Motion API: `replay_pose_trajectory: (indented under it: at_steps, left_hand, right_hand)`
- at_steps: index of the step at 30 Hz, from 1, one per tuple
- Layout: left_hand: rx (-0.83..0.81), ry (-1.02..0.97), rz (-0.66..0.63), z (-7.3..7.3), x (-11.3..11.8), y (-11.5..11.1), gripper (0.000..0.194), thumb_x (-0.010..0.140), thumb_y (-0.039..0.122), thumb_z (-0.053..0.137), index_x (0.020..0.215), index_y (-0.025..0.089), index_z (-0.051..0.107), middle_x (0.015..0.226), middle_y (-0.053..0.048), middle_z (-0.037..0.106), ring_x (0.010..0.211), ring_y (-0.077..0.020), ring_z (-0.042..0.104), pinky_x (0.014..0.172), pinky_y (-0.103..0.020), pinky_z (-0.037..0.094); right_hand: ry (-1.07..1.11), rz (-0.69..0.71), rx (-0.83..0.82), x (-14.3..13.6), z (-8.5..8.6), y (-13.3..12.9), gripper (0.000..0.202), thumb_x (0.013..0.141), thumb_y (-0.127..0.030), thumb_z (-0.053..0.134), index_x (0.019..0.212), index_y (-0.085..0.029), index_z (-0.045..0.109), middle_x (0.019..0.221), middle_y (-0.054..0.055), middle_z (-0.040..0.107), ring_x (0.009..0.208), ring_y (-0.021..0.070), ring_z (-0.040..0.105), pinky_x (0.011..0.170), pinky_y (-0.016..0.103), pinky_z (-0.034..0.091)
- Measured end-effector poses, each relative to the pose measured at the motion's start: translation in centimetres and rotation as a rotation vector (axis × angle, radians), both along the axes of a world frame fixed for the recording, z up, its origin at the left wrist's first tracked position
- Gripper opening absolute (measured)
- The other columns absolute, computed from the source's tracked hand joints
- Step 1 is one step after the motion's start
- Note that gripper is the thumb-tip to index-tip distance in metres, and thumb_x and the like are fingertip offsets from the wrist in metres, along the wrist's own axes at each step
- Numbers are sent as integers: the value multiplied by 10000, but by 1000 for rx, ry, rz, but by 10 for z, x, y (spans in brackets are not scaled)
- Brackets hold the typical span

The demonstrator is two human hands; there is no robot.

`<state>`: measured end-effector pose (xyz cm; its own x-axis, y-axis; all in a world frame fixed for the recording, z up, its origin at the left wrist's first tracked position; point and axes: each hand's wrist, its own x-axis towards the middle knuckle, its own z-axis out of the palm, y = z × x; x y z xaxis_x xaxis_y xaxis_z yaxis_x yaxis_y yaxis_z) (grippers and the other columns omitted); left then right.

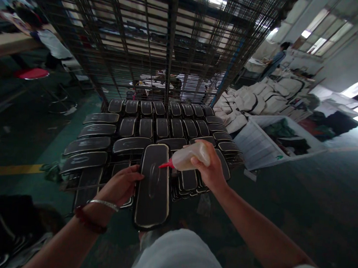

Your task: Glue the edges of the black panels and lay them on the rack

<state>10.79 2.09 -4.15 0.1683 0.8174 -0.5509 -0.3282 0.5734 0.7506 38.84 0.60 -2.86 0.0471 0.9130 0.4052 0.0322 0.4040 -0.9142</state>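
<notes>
My left hand (pixel 122 186) grips the left edge of a long black panel (pixel 152 201) with rounded corners and a pale rim, held upright in front of me. A shiny wet streak of clear glue runs along the panel's middle. In my right hand (pixel 209 168) is a translucent squeeze bottle (pixel 186 156), tilted to the left. Its red nozzle (pixel 166 164) points at the panel's face near the streak; whether the tip touches, I cannot tell. Behind, many similar black panels (pixel 145 128) lie in rows and stacks, several with glossy streaks on them.
A tall wire rack (pixel 169 40) rises behind the panels. To the right stand a white bin (pixel 248 144) with dark and green cloth and a heap of white bundles (pixel 263 94). A red stool (pixel 32 73) and a seated person (pixel 52 43) are at left; another person (pixel 276 59) works far right.
</notes>
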Motion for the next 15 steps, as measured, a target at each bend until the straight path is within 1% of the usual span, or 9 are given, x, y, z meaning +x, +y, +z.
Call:
replay_pose_trajectory:
  at_steps: [2,4,5,7,9,11,12,13,15]
  left_hand:
    - [3,2,4,-2,1,1,328,686,-42,731,956,141,771,745,-84,829,629,-257,820,576,-311,690]
    - [5,20,11,-6,1,3,319,681,-38,723,936,150,763,743,-74,828,613,-245,807,580,-315,693]
    - [7,35,15,-10,-1,5,306,681,-34,720,921,152,758,739,-69,826,593,-234,794,572,-313,690]
    - [15,66,32,-19,-7,11,282,677,-25,726,897,149,750,738,-64,824,572,-212,774,565,-295,680]
    - [36,93,76,-31,-19,17,294,659,-11,761,908,146,749,760,-62,828,605,-212,784,590,-285,679]
    - [53,122,136,-46,-35,23,350,631,-5,806,934,158,741,769,-42,825,647,-213,798,621,-269,675]
    - [54,138,163,-54,-42,26,377,621,-7,820,940,172,731,754,-23,816,641,-203,793,617,-251,663]
    - [48,154,181,-61,-49,28,395,616,-11,826,940,189,718,730,0,802,615,-185,778,599,-230,644]
    - [23,176,186,-78,-58,33,413,618,-21,825,919,224,685,662,47,759,517,-140,712,530,-186,583]
  right_hand:
    - [28,15,23,-4,2,-6,528,935,-483,900,1362,-313,640,1267,59,798,1203,314,734,1097,488,539]
    - [35,64,-39,-9,-5,-13,549,907,-474,933,1356,-309,664,1251,58,800,1167,305,746,1075,478,565]
    - [63,102,-112,-10,-11,-16,543,889,-479,950,1333,-300,693,1204,53,803,1094,291,757,1004,448,599]
    - [219,184,-337,-8,-27,-16,492,863,-534,964,1207,-251,754,1040,49,796,887,253,752,753,361,630]
    - [500,195,-547,5,-41,-12,488,822,-570,984,1060,-206,762,919,50,775,750,225,725,541,278,567]
    - [805,93,-634,30,-51,-7,457,809,-497,1002,1032,-192,744,951,66,793,757,218,744,484,236,551]
    - [934,9,-618,47,-53,-6,417,827,-424,991,1069,-195,741,1017,76,806,803,213,764,496,218,566]
    - [1037,-74,-589,65,-53,-8,355,873,-357,946,1111,-201,734,1072,79,811,842,206,776,509,202,578]
    - [1167,-217,-519,103,-53,-18,237,988,-307,794,1193,-215,717,1122,82,806,915,213,795,493,178,573]
